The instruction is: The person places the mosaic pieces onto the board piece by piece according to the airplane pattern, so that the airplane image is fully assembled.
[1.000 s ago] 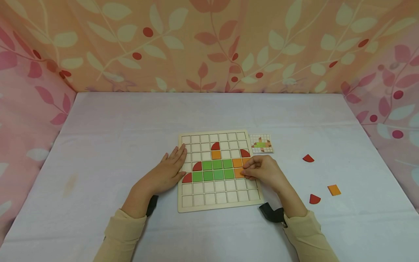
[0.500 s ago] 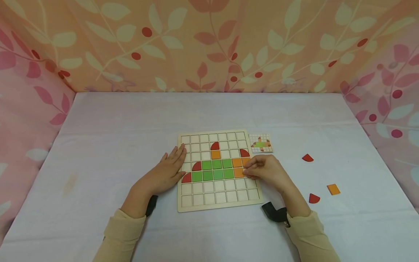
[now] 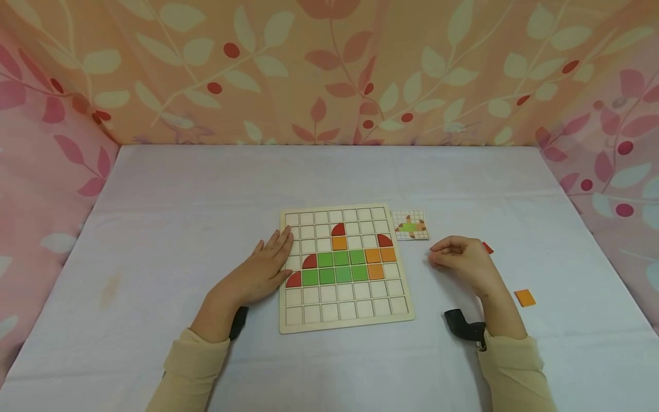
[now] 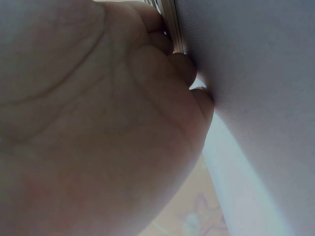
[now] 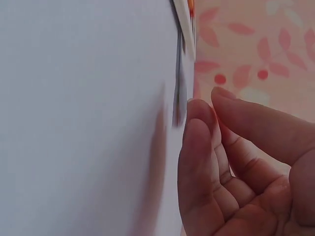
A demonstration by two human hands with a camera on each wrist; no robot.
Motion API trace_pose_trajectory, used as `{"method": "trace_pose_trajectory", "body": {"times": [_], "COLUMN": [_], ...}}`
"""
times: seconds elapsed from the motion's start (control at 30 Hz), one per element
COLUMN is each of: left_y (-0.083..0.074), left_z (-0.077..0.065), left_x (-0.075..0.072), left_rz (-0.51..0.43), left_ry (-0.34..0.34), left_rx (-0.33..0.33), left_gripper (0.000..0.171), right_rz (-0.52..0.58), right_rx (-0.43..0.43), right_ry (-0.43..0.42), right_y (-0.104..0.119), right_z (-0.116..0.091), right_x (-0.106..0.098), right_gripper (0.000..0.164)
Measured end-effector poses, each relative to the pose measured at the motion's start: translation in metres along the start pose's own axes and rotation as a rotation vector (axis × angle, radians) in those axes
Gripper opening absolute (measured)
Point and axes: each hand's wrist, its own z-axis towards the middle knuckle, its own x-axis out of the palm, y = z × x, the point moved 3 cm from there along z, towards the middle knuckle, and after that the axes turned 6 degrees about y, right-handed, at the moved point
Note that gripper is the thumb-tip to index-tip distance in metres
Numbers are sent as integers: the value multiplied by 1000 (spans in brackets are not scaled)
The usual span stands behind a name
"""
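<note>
My left hand rests flat with its fingertips on the left edge of the wooden grid board. On the board lie green square tiles, orange square tiles and red quarter-round tiles. My right hand is over the white cloth to the right of the board, apart from it. Its fingers are loosely bent and nothing shows between them and the thumb. A red quarter-round piece peeks out just behind that hand. The other loose red piece is hidden by the right arm.
A small pattern card lies at the board's upper right corner. One loose orange square sits on the cloth right of the right arm. A leaf-patterned curtain stands along the table's far edge.
My right hand has left the board's right side and moved right toward the loose pieces, uncovering an orange tile at the right edge. The left hand stays in place.
</note>
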Motion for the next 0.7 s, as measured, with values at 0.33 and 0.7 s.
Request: {"method": "trace_pose_trajectory", "body": {"times": [0.33,0.7], "left_y": [1,1], "left_z": [1,1], "left_x": [1,1], "left_rz": [-8,-6], "left_ry": [2,8], "left_rx": [2,-5], "left_gripper": [67,67], "right_rz": [57,119], "right_rx": [7,132], "right_ry": [-129,-192], "right_y": [-29,-50], "right_z": [-6,-16], "right_x": [-47,-78], "right_gripper": [26,5]}}
